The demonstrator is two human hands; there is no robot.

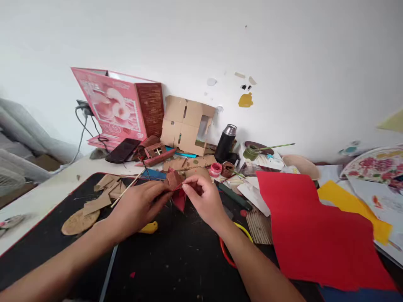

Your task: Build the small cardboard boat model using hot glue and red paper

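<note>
Over the black work mat (176,268), my left hand (137,207) and my right hand (204,201) meet with bent, pinched fingers. Between them is a small red piece of paper or felt (179,200), hanging to a point below the fingertips. My right thumb and forefinger grip its upper edge; my left fingertips hold its other side and partly hide it. A reddish-brown block-like piece (173,179) shows just behind the fingers; whether it is joined to the red piece I cannot tell. A yellow-handled cutter (149,227) lies below my left hand.
Cardboard scraps (108,191) and a wooden slice (80,222) lie left. Scissors (227,253) are partly under my right forearm. A large red sheet (317,230) covers the right side. Behind stand a black thermos (225,144), a paint jar (215,169) and a pink box (116,105).
</note>
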